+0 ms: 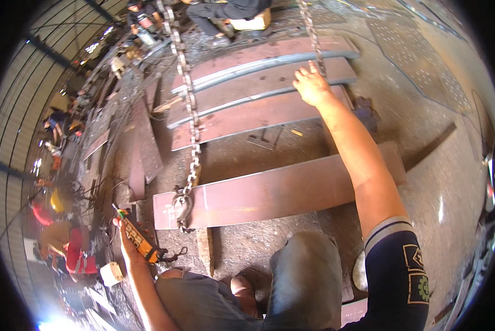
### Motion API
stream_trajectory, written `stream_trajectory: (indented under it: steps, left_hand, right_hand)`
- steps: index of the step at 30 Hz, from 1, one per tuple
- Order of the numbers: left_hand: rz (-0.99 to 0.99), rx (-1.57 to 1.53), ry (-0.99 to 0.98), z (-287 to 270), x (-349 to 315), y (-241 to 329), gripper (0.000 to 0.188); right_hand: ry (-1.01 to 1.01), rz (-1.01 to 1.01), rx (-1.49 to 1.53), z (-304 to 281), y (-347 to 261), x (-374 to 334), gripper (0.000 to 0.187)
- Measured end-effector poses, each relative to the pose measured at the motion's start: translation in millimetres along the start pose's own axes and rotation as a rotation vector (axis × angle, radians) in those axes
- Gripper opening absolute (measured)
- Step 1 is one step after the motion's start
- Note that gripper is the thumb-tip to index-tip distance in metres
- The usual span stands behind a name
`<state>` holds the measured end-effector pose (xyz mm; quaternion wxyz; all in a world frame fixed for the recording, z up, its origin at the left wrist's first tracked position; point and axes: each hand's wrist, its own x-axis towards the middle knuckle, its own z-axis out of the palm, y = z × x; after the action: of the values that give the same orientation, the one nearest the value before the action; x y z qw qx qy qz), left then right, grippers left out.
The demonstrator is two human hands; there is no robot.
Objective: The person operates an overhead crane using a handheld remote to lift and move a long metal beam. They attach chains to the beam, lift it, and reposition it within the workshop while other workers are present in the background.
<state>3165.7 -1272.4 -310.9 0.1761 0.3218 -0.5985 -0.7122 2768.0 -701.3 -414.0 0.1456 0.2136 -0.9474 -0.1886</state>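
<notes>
Holds right arm (363,165) outstretched, nearly straight, from four o'clock, with right hand (312,88) at one o'clock and fingers (303,73) loosely parted. Angles left forearm (148,292) up from seven o'clock, with left hand (127,243) gripping at eight.

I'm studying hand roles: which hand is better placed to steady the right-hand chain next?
Likely the right hand: it is open, close to the right-hand chain, while the left hand holds the orange pendant control.

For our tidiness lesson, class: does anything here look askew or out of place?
Yes: the narrow plates at left lie askew, pointing at odd angles, while the wide plates at top centre lie roughly parallel.
</notes>
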Motion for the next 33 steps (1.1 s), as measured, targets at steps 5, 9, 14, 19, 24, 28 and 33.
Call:
stream_trajectory:
  steps: [5,9,14,19,24,28,33]
  left_hand:
    - [0.011,0.006,0.136,-24,-41,30,0.049]
    - [0.174,-0.019,0.234,-54,-59,42,0.039]
    - [0.104,-0.153,0.379,-91,-73,46,0.038]
    - [0.164,-0.128,0.385,-96,-75,42,0.042]
    - [0.219,0.029,0.306,-91,-59,35,0.052]
    - [0.077,0.062,0.356,-86,-33,29,0.054]
    - [0.068,0.062,0.258,-64,-29,15,0.054]
  right_hand:
    - [0.020,0.046,-0.019,-6,2,70,0.033]
    - [0.252,0.081,0.168,25,15,106,0.031]
    - [-0.031,0.211,-0.448,92,76,127,0.044]
    - [-0.695,0.170,-0.729,163,178,78,0.051]
    - [-0.878,0.284,-0.493,121,196,-51,0.084]
    - [-0.618,0.183,-0.417,68,204,-139,0.075]
    - [-0.755,0.268,-0.323,22,224,-219,0.064]
